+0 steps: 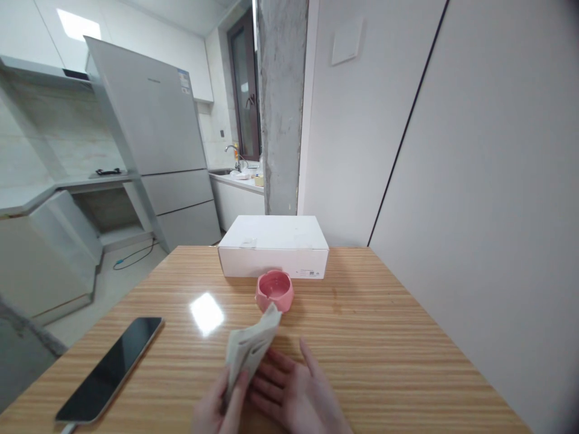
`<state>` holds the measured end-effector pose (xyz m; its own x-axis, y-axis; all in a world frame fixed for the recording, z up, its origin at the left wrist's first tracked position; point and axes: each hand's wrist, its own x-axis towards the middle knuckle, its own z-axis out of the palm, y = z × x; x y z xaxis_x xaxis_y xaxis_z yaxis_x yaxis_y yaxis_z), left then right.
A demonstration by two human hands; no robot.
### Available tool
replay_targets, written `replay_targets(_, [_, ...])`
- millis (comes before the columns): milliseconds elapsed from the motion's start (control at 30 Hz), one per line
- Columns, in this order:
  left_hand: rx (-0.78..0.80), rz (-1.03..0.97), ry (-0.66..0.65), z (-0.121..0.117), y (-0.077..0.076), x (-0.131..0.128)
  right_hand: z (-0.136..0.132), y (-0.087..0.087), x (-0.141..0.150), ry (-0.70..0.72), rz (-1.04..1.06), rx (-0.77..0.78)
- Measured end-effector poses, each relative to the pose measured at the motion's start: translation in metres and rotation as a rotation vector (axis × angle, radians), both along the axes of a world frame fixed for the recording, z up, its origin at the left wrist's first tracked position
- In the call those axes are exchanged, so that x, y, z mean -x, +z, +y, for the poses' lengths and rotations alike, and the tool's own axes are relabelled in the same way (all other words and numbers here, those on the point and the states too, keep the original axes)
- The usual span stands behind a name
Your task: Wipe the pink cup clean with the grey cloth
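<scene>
My left hand (221, 401) grips the lower end of a crumpled, folded pale tissue or cloth (251, 343) over the near part of the table. Beside it, palm turned up, my right hand (294, 389) has its fingers spread and its thumb raised. The fingertips of that hand lie close to the cloth's lower right side; whether they touch it I cannot tell. Just beyond the cloth's upper tip sits a pink, faceted bowl (275, 290), its front rim partly overlapped by the cloth. Both hands are slightly blurred.
A white box (274, 247) stands behind the bowl on the striped wooden table (371, 349). To the left lies a black phone (111, 371) with a white cable at its near end. A pale wall (479, 199) borders the right side; a fridge (154, 132) stands beyond.
</scene>
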<state>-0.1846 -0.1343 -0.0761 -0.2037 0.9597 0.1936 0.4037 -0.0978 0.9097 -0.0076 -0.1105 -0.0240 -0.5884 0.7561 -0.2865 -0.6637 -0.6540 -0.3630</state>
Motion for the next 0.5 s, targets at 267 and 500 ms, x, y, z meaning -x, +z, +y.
replay_targets(267, [-0.3, 0.203, -0.667, 0.016, 0.017, -0.049, 0.014, -0.01, -0.032, -0.127, -0.28, -0.048])
replay_targets(500, [-0.173, 0.09, -0.151, 0.121, 0.069, -0.037, 0.018, -0.006, -0.047, -0.339, -0.233, 0.192])
